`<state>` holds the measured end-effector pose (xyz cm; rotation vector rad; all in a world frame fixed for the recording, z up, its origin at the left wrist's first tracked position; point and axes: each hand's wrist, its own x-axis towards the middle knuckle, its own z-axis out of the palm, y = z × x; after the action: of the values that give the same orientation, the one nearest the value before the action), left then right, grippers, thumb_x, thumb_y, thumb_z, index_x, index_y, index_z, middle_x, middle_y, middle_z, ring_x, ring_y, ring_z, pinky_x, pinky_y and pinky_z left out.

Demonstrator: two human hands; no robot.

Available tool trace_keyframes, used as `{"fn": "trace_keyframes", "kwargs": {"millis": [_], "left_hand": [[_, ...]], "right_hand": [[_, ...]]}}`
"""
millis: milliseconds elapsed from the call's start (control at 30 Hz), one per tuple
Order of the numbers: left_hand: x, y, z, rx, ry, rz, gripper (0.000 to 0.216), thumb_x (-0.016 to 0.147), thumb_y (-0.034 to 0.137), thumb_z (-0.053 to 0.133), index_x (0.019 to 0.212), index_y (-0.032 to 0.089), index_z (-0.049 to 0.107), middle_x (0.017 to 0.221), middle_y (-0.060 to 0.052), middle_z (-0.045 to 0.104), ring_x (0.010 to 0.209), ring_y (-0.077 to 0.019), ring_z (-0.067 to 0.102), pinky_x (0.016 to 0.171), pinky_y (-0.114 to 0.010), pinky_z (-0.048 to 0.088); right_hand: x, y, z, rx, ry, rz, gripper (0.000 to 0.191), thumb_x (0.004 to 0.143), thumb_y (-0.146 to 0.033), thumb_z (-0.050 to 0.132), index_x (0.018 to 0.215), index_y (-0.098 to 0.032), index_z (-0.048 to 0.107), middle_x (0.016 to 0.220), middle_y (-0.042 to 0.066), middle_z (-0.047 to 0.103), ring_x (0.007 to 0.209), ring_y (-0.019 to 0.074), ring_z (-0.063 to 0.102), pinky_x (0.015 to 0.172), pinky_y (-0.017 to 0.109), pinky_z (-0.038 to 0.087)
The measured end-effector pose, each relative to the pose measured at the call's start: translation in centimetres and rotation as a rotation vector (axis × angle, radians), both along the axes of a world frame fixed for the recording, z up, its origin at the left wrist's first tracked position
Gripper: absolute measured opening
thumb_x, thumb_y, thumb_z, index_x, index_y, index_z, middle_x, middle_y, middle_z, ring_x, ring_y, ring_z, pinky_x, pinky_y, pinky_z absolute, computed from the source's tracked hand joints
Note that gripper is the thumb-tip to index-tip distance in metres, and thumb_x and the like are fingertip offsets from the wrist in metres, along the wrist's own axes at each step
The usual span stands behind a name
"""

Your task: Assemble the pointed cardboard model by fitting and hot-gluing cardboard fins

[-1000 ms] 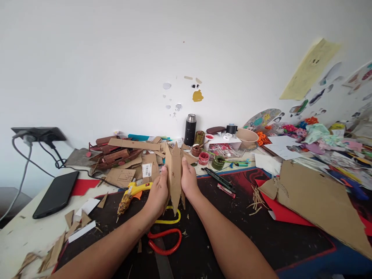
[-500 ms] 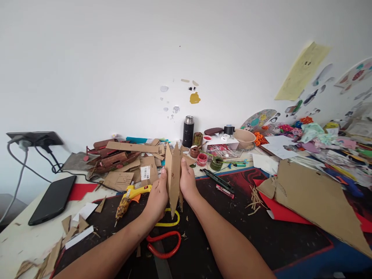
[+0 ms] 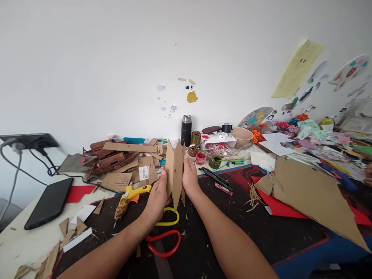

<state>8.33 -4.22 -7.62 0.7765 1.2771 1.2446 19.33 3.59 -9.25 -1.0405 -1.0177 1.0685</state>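
Observation:
Between my two hands stands a folded piece of cardboard (image 3: 176, 174), its panels ending in points at top and bottom. My left hand (image 3: 158, 195) grips its left side, thumb up along the panel. On the opposite side my right hand (image 3: 190, 178) presses against the right panel, fingers mostly hidden behind it. Below the cardboard lie scissors (image 3: 164, 244) with one yellow and one red handle loop, on the dark mat (image 3: 232, 228). Left of my left hand rests a yellow glue gun (image 3: 128, 197).
Cardboard scraps (image 3: 116, 180) and a brown model boat (image 3: 112, 159) are piled at the back left. A black phone (image 3: 48, 203) lies at left. Behind stand a black flask (image 3: 186, 131) and paint jars (image 3: 200, 158). A dark green cutter (image 3: 216, 176) and large cardboard (image 3: 314, 193) lie right.
The cardboard has turned slightly and its lower tip sits a little higher, with both hands still on it. The whole view has shifted a bit.

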Motion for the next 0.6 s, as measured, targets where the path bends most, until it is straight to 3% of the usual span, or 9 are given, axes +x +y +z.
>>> {"fn": "trace_keyframes", "kwargs": {"millis": [100,267,433,600], "left_hand": [[-0.12,0.02,-0.17,0.062,0.033,0.021,0.058,0.091,0.074,0.065,0.085,0.018,0.079,0.054,-0.005,0.065,0.067,-0.0276,0.072,0.057,-0.031,0.057],[-0.22,0.03,-0.39,0.114,0.113,0.036,0.063,0.09,0.078,0.064,0.086,0.017,0.08,0.072,-0.009,0.078,0.089,-0.0313,0.078,0.072,-0.031,0.061],[-0.39,0.25,-1.01,0.088,0.088,0.035,0.06,0.091,0.076,0.065,0.089,0.018,0.079,0.071,-0.009,0.078,0.086,-0.0311,0.078,0.073,-0.033,0.062],[-0.53,0.2,-0.43,0.156,0.147,0.014,0.051,0.095,0.066,0.067,0.09,0.017,0.08,0.073,-0.009,0.078,0.084,-0.0295,0.076,0.077,-0.032,0.06]], "right_hand": [[-0.23,-0.11,-0.08,-0.01,-0.018,0.023,0.075,0.089,-0.088,0.05,0.086,-0.019,0.079,0.087,0.011,0.08,0.089,0.0303,0.072,0.083,0.039,0.057],[-0.61,-0.39,-0.04,0.019,-0.017,0.049,0.076,0.088,-0.09,0.047,0.085,-0.02,0.078,0.088,0.01,0.079,0.089,0.0292,0.071,0.082,0.038,0.057],[-0.43,-0.36,0.05,0.016,-0.019,0.047,0.075,0.089,-0.089,0.047,0.086,-0.021,0.078,0.088,0.01,0.079,0.091,0.0295,0.071,0.082,0.038,0.056],[-0.15,0.07,-0.17,0.027,-0.028,0.002,0.075,0.087,-0.09,0.049,0.083,-0.02,0.078,0.084,0.01,0.078,0.093,0.0307,0.07,0.085,0.04,0.055]]}}
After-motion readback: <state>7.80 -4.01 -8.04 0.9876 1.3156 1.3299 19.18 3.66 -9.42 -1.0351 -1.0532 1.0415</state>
